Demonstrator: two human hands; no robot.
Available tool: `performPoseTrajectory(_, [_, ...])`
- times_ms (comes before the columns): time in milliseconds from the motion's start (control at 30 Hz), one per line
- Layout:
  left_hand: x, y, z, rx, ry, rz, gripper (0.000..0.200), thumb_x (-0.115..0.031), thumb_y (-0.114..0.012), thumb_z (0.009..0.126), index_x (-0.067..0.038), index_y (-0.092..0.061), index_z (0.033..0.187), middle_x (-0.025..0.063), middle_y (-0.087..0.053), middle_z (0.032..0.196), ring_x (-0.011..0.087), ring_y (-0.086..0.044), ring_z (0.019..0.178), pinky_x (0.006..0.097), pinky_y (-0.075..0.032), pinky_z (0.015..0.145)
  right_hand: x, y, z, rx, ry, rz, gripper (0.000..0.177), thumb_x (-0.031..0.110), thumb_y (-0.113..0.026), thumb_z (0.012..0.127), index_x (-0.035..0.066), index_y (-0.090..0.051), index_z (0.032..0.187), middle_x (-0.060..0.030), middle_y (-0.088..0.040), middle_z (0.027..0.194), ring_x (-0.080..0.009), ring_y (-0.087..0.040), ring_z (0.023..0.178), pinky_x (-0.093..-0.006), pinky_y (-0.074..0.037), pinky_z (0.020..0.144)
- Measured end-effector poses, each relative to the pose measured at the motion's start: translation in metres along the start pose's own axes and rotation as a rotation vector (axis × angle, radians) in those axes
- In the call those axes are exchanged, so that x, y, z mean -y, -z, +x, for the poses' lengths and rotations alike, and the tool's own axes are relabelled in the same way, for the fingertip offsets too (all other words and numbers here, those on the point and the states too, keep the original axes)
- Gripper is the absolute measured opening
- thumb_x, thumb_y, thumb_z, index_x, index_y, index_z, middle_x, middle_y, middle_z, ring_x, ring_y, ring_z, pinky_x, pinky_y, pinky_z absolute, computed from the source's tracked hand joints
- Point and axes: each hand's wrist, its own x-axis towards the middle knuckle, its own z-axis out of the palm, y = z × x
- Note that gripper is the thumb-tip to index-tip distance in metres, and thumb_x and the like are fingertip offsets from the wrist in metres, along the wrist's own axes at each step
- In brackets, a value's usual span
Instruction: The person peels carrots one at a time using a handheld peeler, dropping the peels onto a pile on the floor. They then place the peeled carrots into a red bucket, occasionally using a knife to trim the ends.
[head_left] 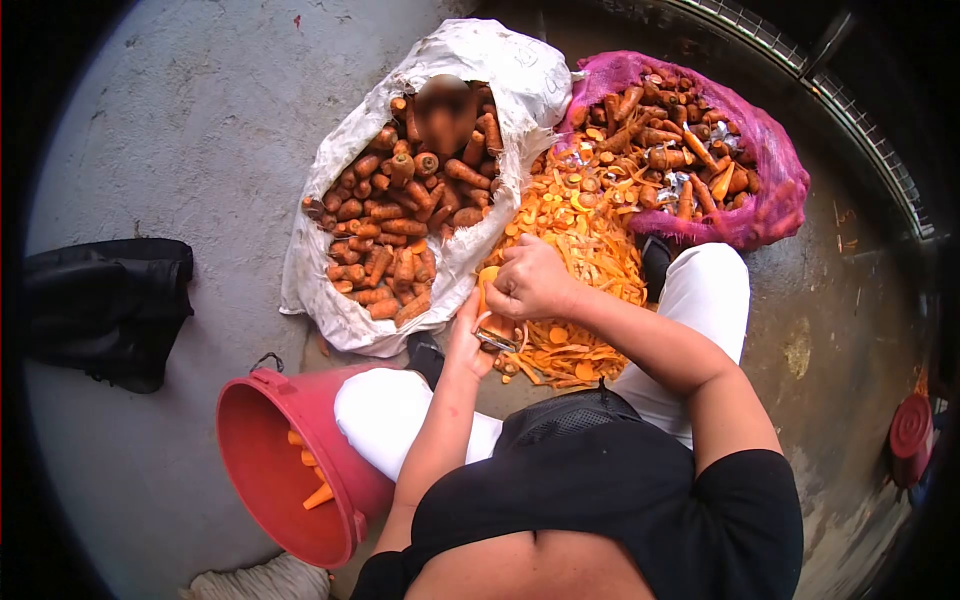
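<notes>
My left hand [466,342] is closed around a carrot [487,278], whose bright orange end sticks up past the fingers. My right hand [540,280] is curled in a fist just beside it, gripping what looks like a peeler [497,341]. The peeler's metal blade lies against the carrot's lower part, and its handle is mostly hidden by my fingers. Beneath both hands, a heap of orange peelings and cut carrot ends [585,270] covers the floor. Ahead on the left stands an open white sack [345,325] full of unpeeled carrots [405,225].
A pink mesh sack [785,190] of carrots touches the heap at the upper right. Left of my knee, a red bucket [290,400] lies tipped, with several peeled carrots [318,496] inside. Black cloth [110,310] lies far left; a red lidded container [911,440] stands far right.
</notes>
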Motion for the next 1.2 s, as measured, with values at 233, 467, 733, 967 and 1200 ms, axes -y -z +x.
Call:
performPoseTrajectory(233, [-0.009, -0.014, 0.001, -0.039, -0.04, 0.084, 0.044, -0.037, -0.035, 0.099, -0.003, -0.049, 0.123, 0.01, -0.06, 0.109, 0.0201, -0.062, 0.094, 0.0354, -0.054, 0.076, -0.015, -0.008, 0.003, 0.062, -0.201, 0.092, 0.032, 0.028, -0.058, 0.073, 0.013, -0.059, 0.044, -0.0063, -0.052, 0.044, -0.025, -0.051, 0.049, -0.0348, -0.042, 0.06])
performPoseTrajectory(467, [-0.003, -0.013, -0.025, 0.047, 0.072, 0.265, 0.042, -0.042, -0.039, 0.097, -0.007, -0.053, 0.115, 0.0105, -0.063, 0.083, 0.0183, -0.063, 0.068, 0.0282, -0.054, 0.055, -0.149, 0.028, -0.01, 0.192, -0.904, -0.258, 0.042, 0.04, -0.047, 0.081, 0.009, -0.068, 0.061, -0.0087, -0.061, 0.053, -0.0237, -0.06, 0.051, -0.0345, -0.049, 0.056])
performPoseTrajectory(733, [-0.009, 0.003, 0.0, -0.003, 0.051, 0.028, 0.041, -0.042, -0.041, 0.096, -0.006, -0.054, 0.113, 0.0106, -0.062, 0.092, 0.0206, -0.061, 0.079, 0.0353, -0.053, 0.068, -0.065, -0.009, -0.012, 0.172, -0.602, 0.068, 0.043, 0.041, -0.051, 0.082, 0.012, -0.067, 0.053, -0.0048, -0.054, 0.042, -0.0205, -0.052, 0.034, -0.0305, -0.043, 0.04])
performPoseTrajectory(967, [-0.001, 0.014, 0.01, -0.03, 0.076, -0.053, 0.036, -0.036, -0.039, 0.098, -0.008, -0.055, 0.114, 0.008, -0.063, 0.103, 0.0195, -0.064, 0.09, 0.0333, -0.055, 0.077, -0.013, -0.01, -0.006, 0.028, -0.117, 0.145, 0.032, 0.027, -0.06, 0.072, 0.012, -0.057, 0.044, -0.0049, -0.052, 0.046, -0.0236, -0.053, 0.052, -0.0354, -0.04, 0.06])
performPoseTrajectory(1200, [-0.004, 0.001, -0.017, 0.076, 0.079, 0.213, 0.041, -0.04, -0.04, 0.097, -0.005, -0.054, 0.112, 0.0104, -0.064, 0.085, 0.0188, -0.064, 0.071, 0.0305, -0.054, 0.055, -0.063, -0.002, 0.002, 0.102, -0.371, -0.039, 0.036, 0.029, -0.054, 0.078, 0.016, -0.059, 0.045, -0.0015, -0.049, 0.043, -0.0181, -0.05, 0.048, -0.0332, -0.04, 0.06])
